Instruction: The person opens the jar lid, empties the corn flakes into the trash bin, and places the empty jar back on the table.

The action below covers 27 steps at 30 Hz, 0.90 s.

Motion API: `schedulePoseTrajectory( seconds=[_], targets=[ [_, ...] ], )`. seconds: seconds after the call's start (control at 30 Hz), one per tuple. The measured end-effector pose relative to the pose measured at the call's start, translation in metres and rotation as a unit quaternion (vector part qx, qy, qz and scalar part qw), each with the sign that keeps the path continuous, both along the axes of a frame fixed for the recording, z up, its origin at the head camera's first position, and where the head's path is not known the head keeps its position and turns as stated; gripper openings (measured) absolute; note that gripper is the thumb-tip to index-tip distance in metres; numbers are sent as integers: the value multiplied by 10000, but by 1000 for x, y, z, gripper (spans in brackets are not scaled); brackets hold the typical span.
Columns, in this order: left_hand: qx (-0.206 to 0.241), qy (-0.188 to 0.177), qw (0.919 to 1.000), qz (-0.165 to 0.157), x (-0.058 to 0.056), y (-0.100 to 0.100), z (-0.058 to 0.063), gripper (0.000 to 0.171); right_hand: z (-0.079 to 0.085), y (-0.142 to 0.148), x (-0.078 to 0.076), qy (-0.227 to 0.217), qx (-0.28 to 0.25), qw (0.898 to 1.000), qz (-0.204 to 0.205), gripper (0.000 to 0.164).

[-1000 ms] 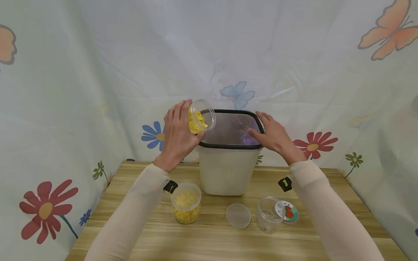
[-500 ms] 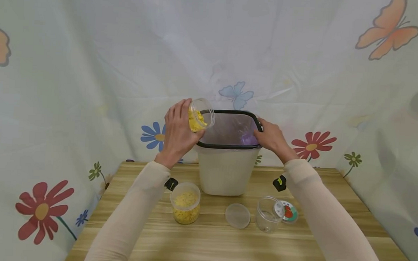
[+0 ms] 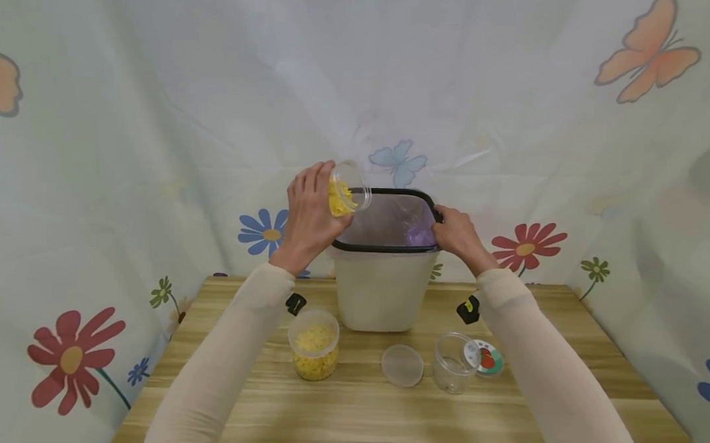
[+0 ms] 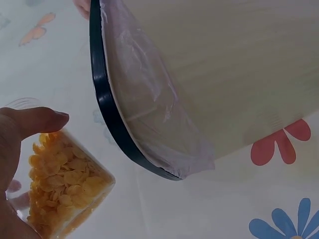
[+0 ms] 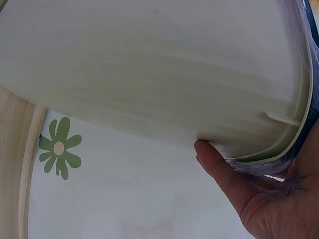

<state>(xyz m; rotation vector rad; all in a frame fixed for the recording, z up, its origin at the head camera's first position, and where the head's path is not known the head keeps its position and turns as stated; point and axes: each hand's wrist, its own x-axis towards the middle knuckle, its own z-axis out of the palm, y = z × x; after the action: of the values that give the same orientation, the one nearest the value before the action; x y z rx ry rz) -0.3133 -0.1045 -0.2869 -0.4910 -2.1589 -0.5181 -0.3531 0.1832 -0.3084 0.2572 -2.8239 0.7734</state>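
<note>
My left hand [image 3: 312, 213] grips a clear plastic jar [image 3: 359, 179] part full of yellow corn flakes [image 4: 65, 184]. The jar is tilted, its open mouth at the left rim of a tall cream trash bin [image 3: 381, 292]. In the left wrist view the thumb presses on the jar's side and the flakes lie piled within. My right hand [image 3: 457, 231] holds the bin's right edge by its black rim [image 3: 383, 249]; the right wrist view shows the thumb against the outer wall. A thin purplish bag [image 4: 149, 99] lines the bin and folds over its edge.
On the wooden table [image 3: 346, 419], a second jar [image 3: 316, 347] with yellow flakes stands left of the bin's base. A frosted lid [image 3: 402, 365], an uncovered clear jar [image 3: 452, 368] and a round lid with a red-and-green label [image 3: 488, 361] sit in front, right. A patterned curtain [image 3: 337, 82] hangs behind.
My right hand has moved slightly down and drawn its fingers in around the bin's rim. The left hand, with the jar of corn flakes, has risen a little and shifted right.
</note>
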Motion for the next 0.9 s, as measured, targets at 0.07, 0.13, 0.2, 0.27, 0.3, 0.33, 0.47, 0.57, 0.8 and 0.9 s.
schedulePoseTrajectory(
  seconds=[0.07,0.13,0.2,0.27,0.3,0.33,0.47,0.57,0.8,0.9],
  targets=[
    [-85,-23,10000,6,-1,1,1,92,-1,-1,-1,1,-45,10000,-25,58],
    [-176,-22,9998,37,-3,2,1,92,-2,-2,-2,-4,-81,10000,-38,58],
    [-283,5,9996,95,-6,2,2,92,-2,-3,-2,-6,-113,9999,-34,58],
    [-395,41,9991,160,-9,2,3,92,-2,-5,-3,-13,-143,9999,-33,58],
    [-459,61,9988,188,-10,1,4,92,-1,-5,-3,-22,-127,9999,-28,59],
    [-514,78,9984,200,-12,1,4,92,-1,-6,-3,-27,-136,9999,-35,59],
    [-717,42,9971,253,-18,1,5,92,0,-7,-3,-61,-114,9999,-51,59],
    [-861,-42,9958,303,-21,2,5,92,0,-8,-4,-70,-88,9999,-48,59],
    [-1264,-195,9908,431,-25,6,4,93,0,-7,-5,-57,-84,9999,-16,59],
    [-1422,-160,9887,456,-26,8,4,92,1,-6,-4,-77,-106,9999,-22,60]
  ],
)
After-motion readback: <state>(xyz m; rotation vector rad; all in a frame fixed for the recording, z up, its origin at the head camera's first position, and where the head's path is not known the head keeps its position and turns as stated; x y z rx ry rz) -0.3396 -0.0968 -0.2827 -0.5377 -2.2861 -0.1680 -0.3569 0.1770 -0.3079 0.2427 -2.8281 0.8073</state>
